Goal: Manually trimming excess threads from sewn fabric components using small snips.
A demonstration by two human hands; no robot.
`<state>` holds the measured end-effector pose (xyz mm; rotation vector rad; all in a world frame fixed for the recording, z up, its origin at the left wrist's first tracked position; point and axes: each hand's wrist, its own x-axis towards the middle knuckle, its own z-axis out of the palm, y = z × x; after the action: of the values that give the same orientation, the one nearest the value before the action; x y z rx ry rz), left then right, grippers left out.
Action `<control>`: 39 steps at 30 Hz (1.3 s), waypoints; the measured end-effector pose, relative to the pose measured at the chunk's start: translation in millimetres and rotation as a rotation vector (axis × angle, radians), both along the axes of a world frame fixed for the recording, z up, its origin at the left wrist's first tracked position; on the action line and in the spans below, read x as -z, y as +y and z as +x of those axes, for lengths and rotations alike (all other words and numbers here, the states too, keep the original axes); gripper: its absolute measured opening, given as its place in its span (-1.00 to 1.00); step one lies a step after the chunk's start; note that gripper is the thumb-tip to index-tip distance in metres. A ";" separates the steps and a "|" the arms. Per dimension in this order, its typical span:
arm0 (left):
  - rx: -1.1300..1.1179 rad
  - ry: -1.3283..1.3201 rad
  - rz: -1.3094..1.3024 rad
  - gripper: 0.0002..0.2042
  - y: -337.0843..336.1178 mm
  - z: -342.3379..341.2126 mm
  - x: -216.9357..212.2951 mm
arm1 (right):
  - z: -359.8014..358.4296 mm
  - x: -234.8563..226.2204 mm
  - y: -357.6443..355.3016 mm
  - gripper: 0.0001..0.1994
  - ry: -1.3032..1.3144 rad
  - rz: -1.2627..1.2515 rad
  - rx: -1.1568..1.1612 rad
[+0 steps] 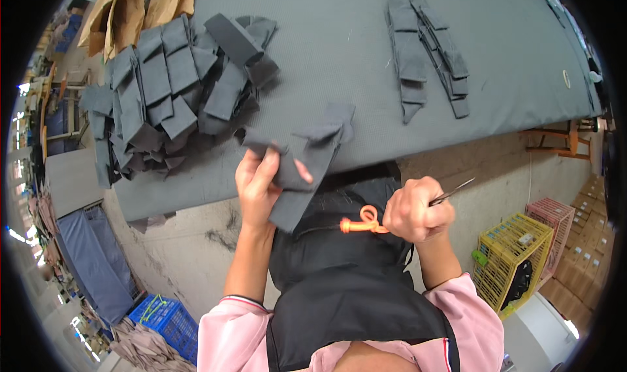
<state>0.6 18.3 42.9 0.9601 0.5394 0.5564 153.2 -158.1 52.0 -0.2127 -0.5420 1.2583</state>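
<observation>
My left hand is closed on a dark grey fabric piece, pinched between thumb and fingers just off the table's near edge. The cloth is folded, with one end hanging down and the other pointing away from me. My right hand is a fist around what looks like thread snips, with a thin pointed metal blade sticking out to the right; the rest is hidden in the palm. Beside that fist, an orange coiled cord shows at its left, in front of my black apron.
A heap of folded dark grey fabric pieces covers the table's left side, near brown paper. Two rows of strips lie farther right on the grey-covered table. Yellow and blue crates stand on the floor.
</observation>
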 end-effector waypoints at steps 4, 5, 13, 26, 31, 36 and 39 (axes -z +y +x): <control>0.046 -0.287 0.597 -0.76 19.0 1.3 -31.5 | -2.3 7.4 -4.8 -0.77 -0.842 -0.951 0.104; 0.034 -0.318 0.778 -0.72 31.6 5.9 -43.8 | 0.7 7.7 -3.2 -0.77 -0.850 -0.953 0.124; 0.124 0.675 1.631 -0.66 125.2 -1.0 -37.2 | 79.2 29.9 31.0 -0.83 -1.183 -0.932 0.843; 0.050 0.126 0.594 -0.78 25.2 60.4 -25.8 | 151.5 44.8 74.0 -0.65 -1.383 -1.324 0.835; 0.135 0.142 0.069 -0.38 -13.4 107.1 8.2 | 88.4 35.9 61.1 -0.70 -1.403 -1.001 0.980; -0.006 0.095 -0.154 -0.42 -29.4 132.2 30.2 | 27.8 35.1 54.1 -0.69 -1.166 -0.859 0.879; -0.026 0.069 -0.148 -0.54 -22.7 134.8 31.9 | 22.6 30.4 46.3 -0.67 -1.154 -0.877 0.743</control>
<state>135.5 -4.3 11.0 0.8346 0.6466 0.5009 175.8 -111.8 21.6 -1.7739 -0.7283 0.4493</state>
